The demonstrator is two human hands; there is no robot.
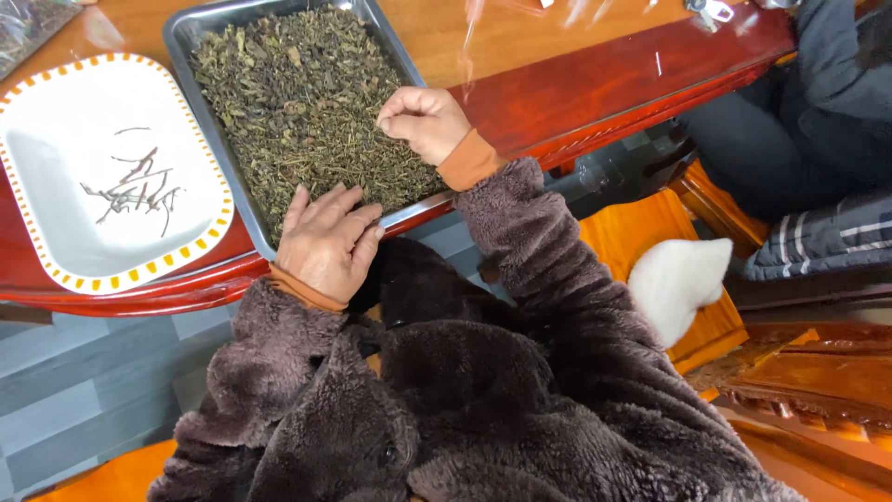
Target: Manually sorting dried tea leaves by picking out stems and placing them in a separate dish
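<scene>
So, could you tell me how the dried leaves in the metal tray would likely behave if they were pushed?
The dried leaves look like loose, small flakes, so they would probably slide and pile rather than move as one mass. They seem light and brittle, likely to crumble under the flat left hand. The metal tray has a low rim, so bits could spill over.

One view only: a head-worn camera, aimed steeply down and slightly forward over the wearer's own chest and sleeves. It sits close above the hands (372, 186), at about arm's reach. The near edge of the surface (595, 84) runs diagonally across the upper frame. The floor (84, 381) shows lower left, a chair (650, 232) at right.
</scene>
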